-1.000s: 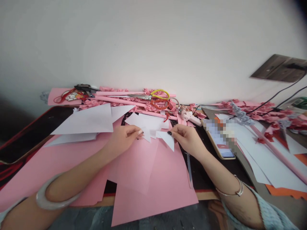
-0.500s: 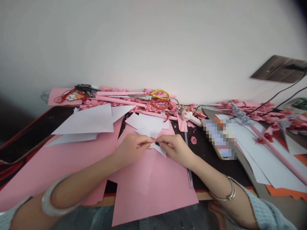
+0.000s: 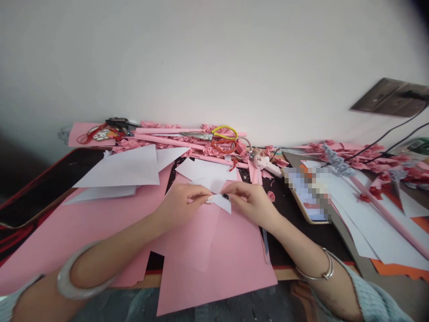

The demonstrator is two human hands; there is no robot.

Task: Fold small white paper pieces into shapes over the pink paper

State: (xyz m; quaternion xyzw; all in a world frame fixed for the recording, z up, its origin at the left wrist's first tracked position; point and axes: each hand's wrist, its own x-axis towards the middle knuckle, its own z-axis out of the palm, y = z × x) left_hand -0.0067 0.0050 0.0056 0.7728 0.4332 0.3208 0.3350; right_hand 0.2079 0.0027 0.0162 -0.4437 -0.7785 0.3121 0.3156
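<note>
A small piece of white paper (image 3: 222, 204) is pinched between both hands above the pink sheets. My left hand (image 3: 182, 203) closes thumb and forefinger on its left end, which looks folded or rolled up small. At the paper's upper right edge, my right hand (image 3: 254, 203) grips with its fingertips; a dark nail shows there. Below the hands lies a large pink sheet (image 3: 228, 268). More white paper pieces (image 3: 209, 172) rest just beyond the fingers. A small pink paper rose (image 3: 271, 196) sits right of my right hand, partly hidden.
Scissors (image 3: 214, 134) lie on pink rolled paper sticks at the back, beside a glue gun (image 3: 266, 164). A phone (image 3: 310, 197) lies to the right. White sheets (image 3: 117, 167) cover pink paper on the left. A wrapped pink stick (image 3: 385, 212) crosses papers at far right.
My right hand has shifted slightly right and the gap between the hands has widened. More of the white paper's loose corner shows between them.
</note>
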